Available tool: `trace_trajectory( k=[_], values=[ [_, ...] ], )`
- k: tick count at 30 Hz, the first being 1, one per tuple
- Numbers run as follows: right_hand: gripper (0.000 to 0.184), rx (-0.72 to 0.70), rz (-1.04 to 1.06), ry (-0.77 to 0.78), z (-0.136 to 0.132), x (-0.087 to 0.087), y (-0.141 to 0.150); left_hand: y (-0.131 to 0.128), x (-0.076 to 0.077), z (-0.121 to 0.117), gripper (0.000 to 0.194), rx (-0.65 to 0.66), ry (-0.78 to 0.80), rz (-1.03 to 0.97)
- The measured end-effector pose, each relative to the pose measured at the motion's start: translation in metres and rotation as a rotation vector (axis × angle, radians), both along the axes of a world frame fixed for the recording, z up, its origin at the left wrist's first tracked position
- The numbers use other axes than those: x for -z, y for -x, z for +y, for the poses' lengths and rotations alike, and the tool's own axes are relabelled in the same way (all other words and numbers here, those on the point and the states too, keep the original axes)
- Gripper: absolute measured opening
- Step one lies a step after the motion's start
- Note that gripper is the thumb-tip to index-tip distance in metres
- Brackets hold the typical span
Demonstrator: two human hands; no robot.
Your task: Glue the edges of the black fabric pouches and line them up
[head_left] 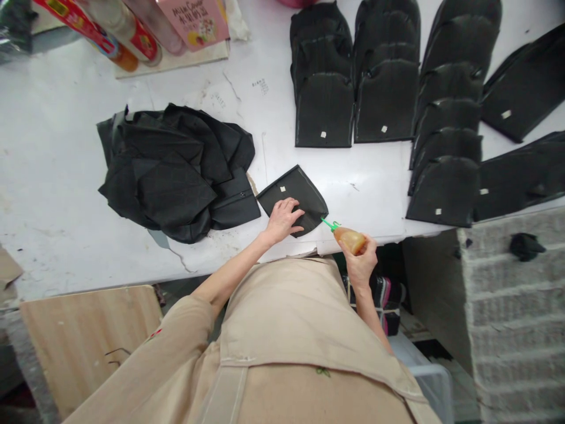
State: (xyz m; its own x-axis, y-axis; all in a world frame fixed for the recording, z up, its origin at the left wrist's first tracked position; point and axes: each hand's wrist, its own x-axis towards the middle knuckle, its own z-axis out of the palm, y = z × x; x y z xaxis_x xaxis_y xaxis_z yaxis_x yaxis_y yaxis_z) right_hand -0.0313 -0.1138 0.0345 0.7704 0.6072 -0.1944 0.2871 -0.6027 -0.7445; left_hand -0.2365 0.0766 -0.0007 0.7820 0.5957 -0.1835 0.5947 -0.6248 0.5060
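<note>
A black, rounded-edged panel (304, 188) with a small white tag lies on the white table near its front edge. My left hand (283, 221) rests on it with the fingers spread. In my right hand (362, 260) is a glue bottle (350, 240) with amber contents and a green nozzle, tilted so that the tip meets the panel's right corner. Whether liquid is flowing out cannot be seen. Just left of the panel lies a heap of crumpled black fabric pieces (168, 171), one of them showing a zip.
Overlapping stacks of black panels (324, 109) line the table's (212, 259) back and right. Bottles (128, 35) and a pink box (194, 23) stand at the back left. A wooden stool (92, 341) is below left; a plastic bin (424, 377) sits below right.
</note>
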Motion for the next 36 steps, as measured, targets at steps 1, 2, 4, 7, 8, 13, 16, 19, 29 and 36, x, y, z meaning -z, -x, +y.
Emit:
trace_trajectory(
  k=[1,2,4,7,8,13,16,19,29,36],
  values=[
    [0.067,-0.013,0.001,0.001,-0.001,-0.001,0.001,0.0,0.003,-0.002,0.047,-0.018,0.002,-0.006],
    [0.067,-0.024,0.001,0.003,-0.002,-0.002,0.003,0.0,0.006,-0.004,0.047,-0.035,0.002,-0.013],
    [0.067,-0.038,0.0,0.009,-0.003,-0.005,0.007,-0.001,0.012,-0.007,0.046,-0.058,-0.004,-0.027],
    [0.068,-0.048,0.013,0.024,-0.004,-0.008,0.014,-0.002,0.018,-0.009,0.045,-0.071,-0.013,-0.039],
    [0.068,-0.049,0.022,0.029,-0.005,-0.009,0.016,-0.002,0.019,-0.009,0.045,-0.073,-0.014,-0.04],
    [0.065,-0.075,0.034,0.042,-0.009,-0.01,0.023,-0.002,0.019,-0.008,0.045,-0.093,0.0,-0.041],
    [0.065,-0.1,0.034,0.04,-0.011,-0.009,0.024,-0.003,0.02,-0.008,0.044,-0.102,-0.001,-0.038],
    [0.065,-0.107,0.017,0.038,-0.012,-0.008,0.024,-0.003,0.019,-0.008,0.044,-0.102,-0.004,-0.038],
    [0.066,-0.154,0.029,0.053,-0.016,-0.007,0.04,-0.004,0.018,-0.008,0.045,-0.103,-0.013,-0.043],
    [0.064,-0.21,0.075,0.046,-0.02,-0.004,0.047,-0.003,0.018,-0.007,0.045,-0.098,-0.016,-0.047]
  ],
)
